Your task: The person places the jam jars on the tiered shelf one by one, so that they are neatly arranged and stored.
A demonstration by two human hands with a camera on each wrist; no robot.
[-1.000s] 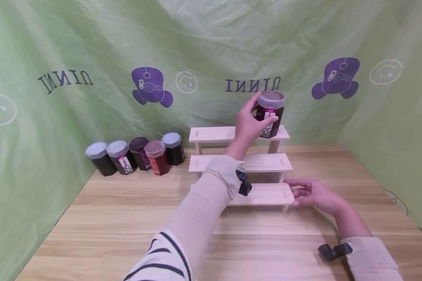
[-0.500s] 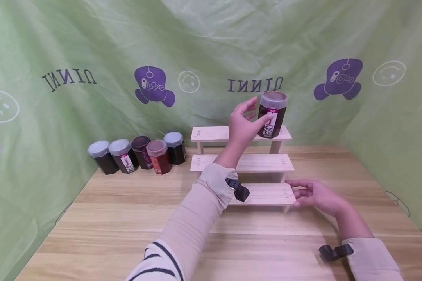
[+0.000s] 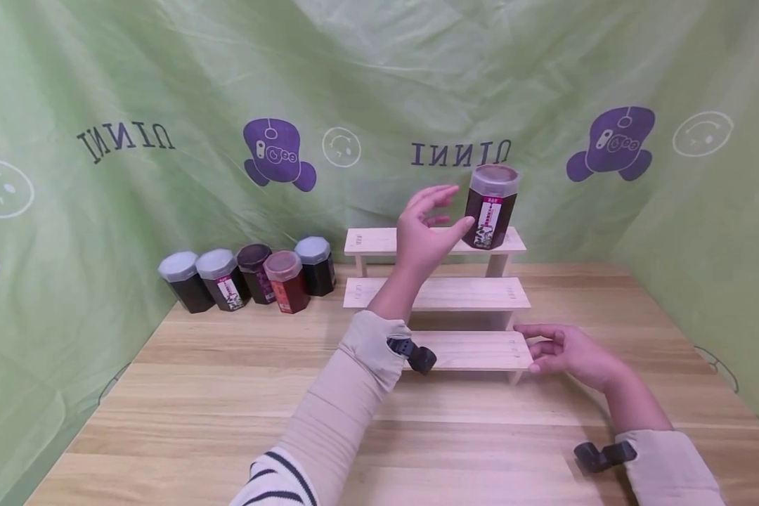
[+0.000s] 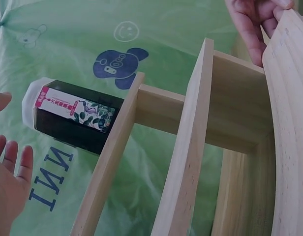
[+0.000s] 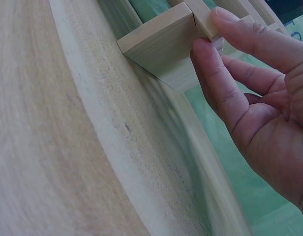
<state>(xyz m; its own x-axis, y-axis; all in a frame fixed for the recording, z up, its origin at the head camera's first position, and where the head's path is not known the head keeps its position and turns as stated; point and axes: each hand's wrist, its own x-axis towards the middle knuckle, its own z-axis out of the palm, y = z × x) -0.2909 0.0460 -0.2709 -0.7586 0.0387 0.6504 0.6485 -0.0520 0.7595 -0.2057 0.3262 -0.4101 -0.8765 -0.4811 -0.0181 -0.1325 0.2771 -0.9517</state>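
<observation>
A dark hexagonal jar [image 3: 493,211] with a pale lid and a pink-and-white label stands upright on the right end of the top step of a three-tier wooden rack [image 3: 455,294]. Just left of the jar is my left hand [image 3: 420,235], fingers spread and holding nothing. In the left wrist view a gap shows between that hand [image 4: 11,194] and the jar [image 4: 75,113]. My right hand [image 3: 572,357] pinches the right end of the lowest step; the right wrist view shows its thumb [image 5: 245,29] and forefinger at the board's corner.
Several similar jars [image 3: 232,284] are grouped at the table's back left, with pale, dark and reddish lids. A green printed curtain [image 3: 379,77] hangs behind the wooden table [image 3: 228,393]. The lower two steps bear no jars.
My left hand has let go of the jar and drawn back to the left, its fingers spreading. The jar stays on the top step. My right hand keeps its place.
</observation>
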